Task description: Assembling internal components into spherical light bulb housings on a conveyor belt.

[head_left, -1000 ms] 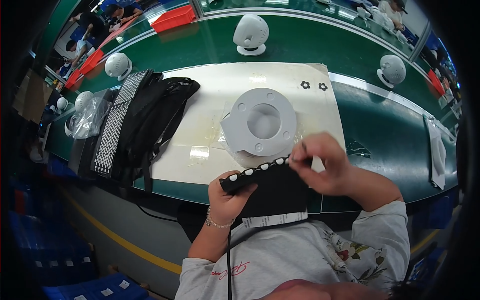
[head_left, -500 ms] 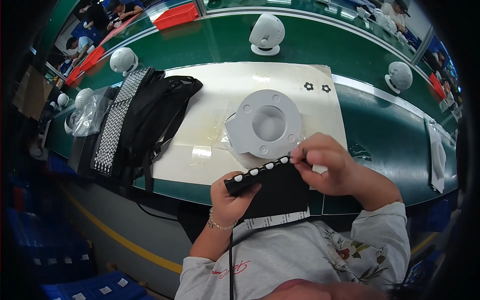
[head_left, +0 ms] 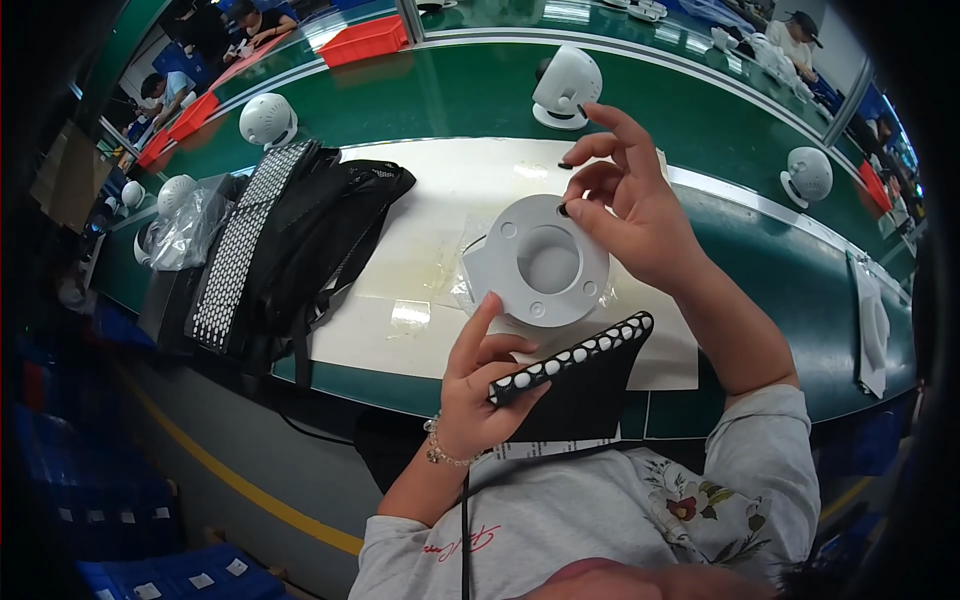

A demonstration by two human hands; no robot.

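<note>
In my left hand (head_left: 478, 405) is a folded black sheet of round pads (head_left: 572, 362), gripped between thumb and fingers, its edge showing white round gaps; the index finger stretches toward the base. A white round plastic base (head_left: 490, 280) with a central opening lies on the mat, small round recesses around its rim. Over its far right rim is my right hand (head_left: 630, 205), thumb against a small black round pad (head_left: 562, 210) at a recess. Dark bits, apparently more pads, show at its other, spread fingertips.
A cream mat (head_left: 380, 260) covers part of the green bench. To the left lie black mesh material (head_left: 330, 220) and a clear plastic bag (head_left: 185, 230). White rounded devices (head_left: 570, 85) stand along the back. Red trays (head_left: 362, 40) and people working are beyond.
My right hand has left the sheet and moved forward to the base's far rim, carrying small black pads. The left hand's index finger has extended and more white gaps show.
</note>
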